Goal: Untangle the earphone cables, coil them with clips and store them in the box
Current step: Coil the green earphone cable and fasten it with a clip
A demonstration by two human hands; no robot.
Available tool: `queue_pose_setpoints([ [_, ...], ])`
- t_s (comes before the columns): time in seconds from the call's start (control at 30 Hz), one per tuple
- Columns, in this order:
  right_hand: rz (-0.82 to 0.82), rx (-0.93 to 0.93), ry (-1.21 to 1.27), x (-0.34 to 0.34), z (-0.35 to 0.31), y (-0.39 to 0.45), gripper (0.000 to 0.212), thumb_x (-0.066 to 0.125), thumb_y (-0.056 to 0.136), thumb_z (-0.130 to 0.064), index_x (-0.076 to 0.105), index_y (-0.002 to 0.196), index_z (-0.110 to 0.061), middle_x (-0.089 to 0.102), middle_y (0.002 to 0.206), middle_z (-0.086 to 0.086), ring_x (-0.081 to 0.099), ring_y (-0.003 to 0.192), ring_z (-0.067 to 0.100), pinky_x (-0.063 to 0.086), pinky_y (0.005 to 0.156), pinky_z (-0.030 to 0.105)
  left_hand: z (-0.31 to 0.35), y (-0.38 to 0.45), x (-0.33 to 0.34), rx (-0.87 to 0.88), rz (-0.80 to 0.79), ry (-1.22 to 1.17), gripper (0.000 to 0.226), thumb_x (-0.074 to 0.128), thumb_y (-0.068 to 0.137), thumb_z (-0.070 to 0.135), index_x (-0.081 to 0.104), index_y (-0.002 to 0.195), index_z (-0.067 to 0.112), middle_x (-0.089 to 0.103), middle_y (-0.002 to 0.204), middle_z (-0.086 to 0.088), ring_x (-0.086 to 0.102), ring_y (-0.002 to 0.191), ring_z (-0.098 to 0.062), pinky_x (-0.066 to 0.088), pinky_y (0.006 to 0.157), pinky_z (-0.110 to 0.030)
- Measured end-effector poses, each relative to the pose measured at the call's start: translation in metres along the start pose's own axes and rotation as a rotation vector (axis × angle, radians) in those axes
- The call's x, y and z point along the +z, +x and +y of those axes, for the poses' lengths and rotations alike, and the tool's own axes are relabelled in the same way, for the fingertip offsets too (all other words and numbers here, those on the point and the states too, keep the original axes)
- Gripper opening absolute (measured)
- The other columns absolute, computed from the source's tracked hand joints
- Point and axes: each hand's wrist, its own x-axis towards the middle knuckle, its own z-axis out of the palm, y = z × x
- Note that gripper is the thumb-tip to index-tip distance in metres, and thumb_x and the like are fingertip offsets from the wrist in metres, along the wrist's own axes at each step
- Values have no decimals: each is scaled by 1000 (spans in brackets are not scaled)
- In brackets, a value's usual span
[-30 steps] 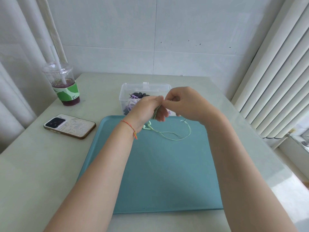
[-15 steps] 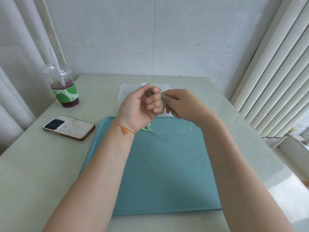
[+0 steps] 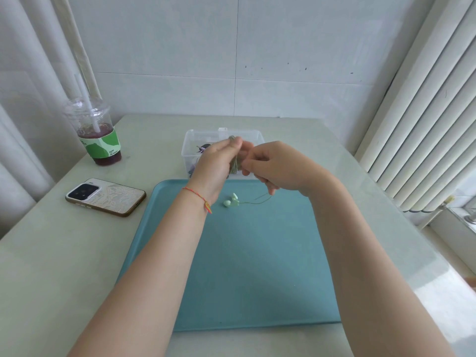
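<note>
Head view only: coil (image 3: 234, 163) of green cable stands upright in my left hand (image 3: 219, 161), pinched between thumb and fingers, just above the box (image 3: 257, 136). My right hand (image 3: 270, 167) sits touching-close on the coil's right, fingers curled round the loose tail. That tail (image 3: 260, 200) drops below the right hand and runs left along the tray (image 3: 257, 279) to the earbuds (image 3: 231, 201), which lie under my left wrist. I judge the right hand does the next wrap, drawing slack up and leftward

Bare forearms, no sleeves; thin red-orange string bracelet (image 3: 197, 195) round the left wrist.
</note>
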Motion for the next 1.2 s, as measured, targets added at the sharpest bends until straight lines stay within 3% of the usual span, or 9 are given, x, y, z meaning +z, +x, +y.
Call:
queue_pose_setpoints([
  [0.2, 156, -42, -27, -14, 7, -1, 19, 55, 92, -26, 64, 84, -11, 59, 64, -6, 56, 53, 11, 40, 47, 16, 5, -4, 3, -163, -225, 140, 41, 34, 104, 21, 57, 72, 8, 35, 48, 1, 29, 44, -15, 32, 51, -27],
  [0.4, 253, -92, 157, -11, 11, 5, 14, 56, 93, -20, 65, 90, -10, 57, 65, -3, 56, 56, 13, 47, 66, 28, 13, -5, -3, -304, -490, -329, 45, 34, 98, 38, 52, 62, 18, 15, 51, 7, 17, 41, -9, 29, 44, -22],
  [0.53, 180, -85, 201, -2, 14, 10, 21, 50, 94, -14, 67, 87, -3, 60, 65, 2, 58, 56, 17, 50, 68, 34, 12, -1, -4, -278, -481, -815, 36, 37, 97, 30, 55, 70, 16, 24, 50, 7, 24, 42, -9, 34, 46, -20],
  [0.67, 54, -21, 140, 8, 16, 11, 27, 51, 92, -15, 64, 70, -5, 64, 61, 5, 61, 56, 17, 49, 70, 33, 12, 3, -5, -222, -251, -1028, 36, 36, 102, 23, 65, 86, 6, 49, 61, 1, 50, 53, -13, 49, 59, -25],
  [0.77, -75, 14, 168, 13, 14, 9, 24, 53, 92, -12, 71, 77, -11, 65, 65, 3, 62, 57, 18, 55, 69, 34, 11, 3, -4, -160, -110, -928, 30, 40, 102, 23, 66, 101, 7, 66, 81, -2, 66, 74, -17, 54, 79, -29],
  [0.87, -94, 27, 107, 14, 12, 8, 20, 53, 91, -13, 71, 87, -7, 63, 64, 0, 60, 54, 14, 50, 63, 29, 5, 4, -1, -81, -37, -637, 30, 38, 104, 24, 64, 106, 10, 73, 93, -3, 69, 94, -19, 48, 97, -30],
  [1.03, -84, 29, 57, 8, 10, 4, 20, 51, 91, -13, 71, 88, -9, 62, 61, -2, 61, 54, 11, 45, 64, 26, 0, 3, 2, 42, 29, -135, 28, 39, 104, 18, 65, 98, 8, 71, 91, -8, 67, 87, -19, 53, 81, -27],
  [1.1, -66, 21, 40, 5, 9, 3, 20, 52, 90, -13, 71, 86, -10, 63, 62, -2, 60, 54, 12, 47, 60, 23, -2, 2, 1, 19, 22, 51, 27, 42, 103, 18, 65, 92, 8, 68, 86, -10, 63, 74, -20, 50, 68, -25],
  [1.2, -3, -4, -65, 0, 9, 2, 19, 57, 86, -18, 71, 78, -9, 59, 57, -8, 49, 47, 9, 38, 47, 17, -5, 1, 1, -92, -103, 239, 32, 42, 103, 19, 65, 89, 2, 63, 75, -13, 56, 64, -24, 48, 67, -31],
])
